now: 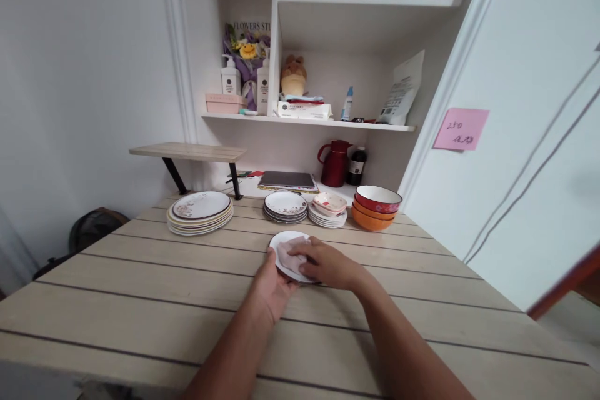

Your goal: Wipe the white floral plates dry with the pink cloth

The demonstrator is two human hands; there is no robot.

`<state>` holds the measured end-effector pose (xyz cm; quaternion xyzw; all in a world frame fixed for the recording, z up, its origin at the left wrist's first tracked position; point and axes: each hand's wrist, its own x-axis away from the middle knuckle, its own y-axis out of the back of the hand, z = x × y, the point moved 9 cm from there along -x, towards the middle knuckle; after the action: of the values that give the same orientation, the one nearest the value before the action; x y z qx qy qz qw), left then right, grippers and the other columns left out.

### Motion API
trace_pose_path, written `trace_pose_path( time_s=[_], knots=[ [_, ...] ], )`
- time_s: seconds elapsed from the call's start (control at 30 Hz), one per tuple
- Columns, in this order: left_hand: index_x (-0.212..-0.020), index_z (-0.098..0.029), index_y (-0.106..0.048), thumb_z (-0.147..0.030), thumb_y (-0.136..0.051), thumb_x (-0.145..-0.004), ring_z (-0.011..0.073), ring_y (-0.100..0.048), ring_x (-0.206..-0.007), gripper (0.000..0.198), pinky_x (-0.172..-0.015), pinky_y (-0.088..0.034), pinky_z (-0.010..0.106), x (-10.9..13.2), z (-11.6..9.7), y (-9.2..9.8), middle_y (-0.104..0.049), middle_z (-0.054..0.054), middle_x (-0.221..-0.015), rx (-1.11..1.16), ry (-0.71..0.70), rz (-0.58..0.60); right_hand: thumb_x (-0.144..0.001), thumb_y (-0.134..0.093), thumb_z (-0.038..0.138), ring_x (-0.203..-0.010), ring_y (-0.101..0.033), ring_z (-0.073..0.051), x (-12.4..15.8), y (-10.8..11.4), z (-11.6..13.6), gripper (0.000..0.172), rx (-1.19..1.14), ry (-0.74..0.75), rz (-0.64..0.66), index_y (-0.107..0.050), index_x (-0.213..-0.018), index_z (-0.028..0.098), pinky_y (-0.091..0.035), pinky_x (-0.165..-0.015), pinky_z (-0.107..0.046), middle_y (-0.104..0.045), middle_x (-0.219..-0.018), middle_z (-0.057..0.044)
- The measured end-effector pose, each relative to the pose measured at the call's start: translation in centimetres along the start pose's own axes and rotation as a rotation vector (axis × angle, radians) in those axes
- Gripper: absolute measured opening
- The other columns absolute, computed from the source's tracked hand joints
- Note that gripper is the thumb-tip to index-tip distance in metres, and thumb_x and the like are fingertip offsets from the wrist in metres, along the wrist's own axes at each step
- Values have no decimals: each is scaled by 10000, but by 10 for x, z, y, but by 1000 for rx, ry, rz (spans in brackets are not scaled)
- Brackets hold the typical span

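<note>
A small white plate (291,235) with a dark rim is tilted just above the slatted tabletop, near its middle. My left hand (272,286) grips the plate's left and lower edge, thumb on the rim and fingers underneath. With bent fingers, my right hand (323,261) presses a pale pinkish-white cloth or tissue (291,255) against the plate's upper face. Behind the plate stand a stack of dark-rimmed plates (285,205) and a stack of small white dishes (328,211).
At the back left a stack of large plates (200,212) sits before a small raised shelf (187,150). Stacked red and orange bowls (375,207) stand at the back right. Behind are a red jug (334,164), a dark bottle (357,167) and a laptop-like flat slab (288,179).
</note>
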<state>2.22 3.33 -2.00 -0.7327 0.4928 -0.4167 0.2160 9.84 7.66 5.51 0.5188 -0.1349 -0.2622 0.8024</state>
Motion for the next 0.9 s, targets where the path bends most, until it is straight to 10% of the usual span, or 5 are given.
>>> trace_pose_path(
  time_s=[0.47,0.77,0.9],
  knots=[
    [-1248,-145,-528,-437,-395,-923,253,-637,-1030,456,-827,-540,406,-2,1,2,-627,154,-1222,1,5,-13,-840,-475,296,-1091,-521,-268,0,12,-47,496,198,-304,-53,-498,-1332,354,-381,-872,-368,-555,-1224,-91],
    [-1212,-107,-557,-416,-396,-927,224,-662,-950,451,-804,-541,341,-1,1,1,-660,167,-1146,18,8,-2,-811,-545,268,-1084,-506,-218,4,1,5,485,-61,40,49,-528,-1295,278,-386,-908,-312,-563,-1220,-61],
    [-1218,-131,-560,-402,-396,-931,206,-662,-937,428,-816,-537,338,-2,0,-1,-664,147,-1142,22,-5,37,-849,-510,257,-1056,-512,-214,-16,-7,2,524,-27,-28,-48,-453,-1369,302,-373,-907,-317,-523,-1199,-82]
  ],
)
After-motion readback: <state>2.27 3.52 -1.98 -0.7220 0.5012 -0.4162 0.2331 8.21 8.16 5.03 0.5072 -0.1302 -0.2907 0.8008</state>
